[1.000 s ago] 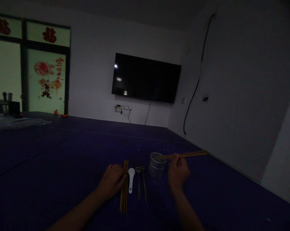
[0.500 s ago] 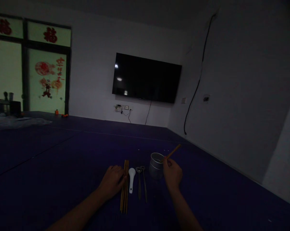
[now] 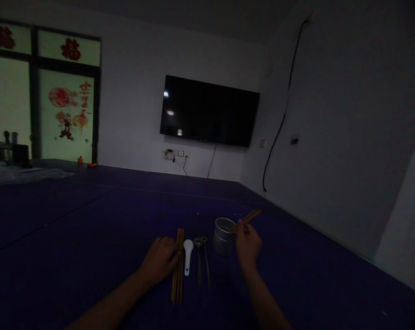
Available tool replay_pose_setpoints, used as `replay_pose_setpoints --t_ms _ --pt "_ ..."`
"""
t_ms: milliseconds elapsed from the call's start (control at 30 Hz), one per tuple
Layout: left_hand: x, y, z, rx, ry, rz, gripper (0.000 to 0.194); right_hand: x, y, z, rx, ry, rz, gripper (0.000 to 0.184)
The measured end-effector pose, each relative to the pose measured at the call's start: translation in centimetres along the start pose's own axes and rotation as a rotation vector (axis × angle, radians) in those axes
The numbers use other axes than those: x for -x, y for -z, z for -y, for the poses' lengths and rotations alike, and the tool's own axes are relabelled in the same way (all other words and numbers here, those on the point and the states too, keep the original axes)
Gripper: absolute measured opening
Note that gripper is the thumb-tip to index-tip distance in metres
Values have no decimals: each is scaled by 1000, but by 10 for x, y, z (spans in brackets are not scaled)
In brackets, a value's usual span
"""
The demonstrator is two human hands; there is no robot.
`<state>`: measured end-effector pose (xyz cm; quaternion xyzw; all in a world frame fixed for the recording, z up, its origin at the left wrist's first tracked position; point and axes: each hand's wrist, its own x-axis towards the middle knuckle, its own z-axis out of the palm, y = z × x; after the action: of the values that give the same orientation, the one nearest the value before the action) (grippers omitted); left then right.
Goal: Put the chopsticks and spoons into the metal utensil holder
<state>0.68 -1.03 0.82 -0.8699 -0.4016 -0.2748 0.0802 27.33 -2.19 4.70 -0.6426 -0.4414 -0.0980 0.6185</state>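
Observation:
My right hand [image 3: 247, 246] pinches a pair of wooden chopsticks [image 3: 249, 217] whose lower tips sit inside a small metal cup [image 3: 223, 237]; the free ends lean up to the right. My left hand [image 3: 160, 259] rests curled on the dark blue surface, fingers against the left side of a bundle of wooden chopsticks [image 3: 178, 266] lying flat. Right of that bundle lie a white ceramic spoon [image 3: 187, 255] and two metal spoons [image 3: 202, 259], side by side, between my hands.
The dark blue surface [image 3: 90, 229] runs far back to a white wall with a black television [image 3: 209, 112]. A white wall stands close on the right. At the far left is a window with red decorations, and some items near it.
My right hand swung the chopsticks from lying level over the cup to standing tilted with their tips in the cup. The left hand stayed on the bundle.

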Motion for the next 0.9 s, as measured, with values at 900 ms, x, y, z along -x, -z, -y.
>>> replay_pose_setpoints --t_ms 900 --pt "0 2 -1 29 16 55 17 4 4 12 -166 -117 -243 76"
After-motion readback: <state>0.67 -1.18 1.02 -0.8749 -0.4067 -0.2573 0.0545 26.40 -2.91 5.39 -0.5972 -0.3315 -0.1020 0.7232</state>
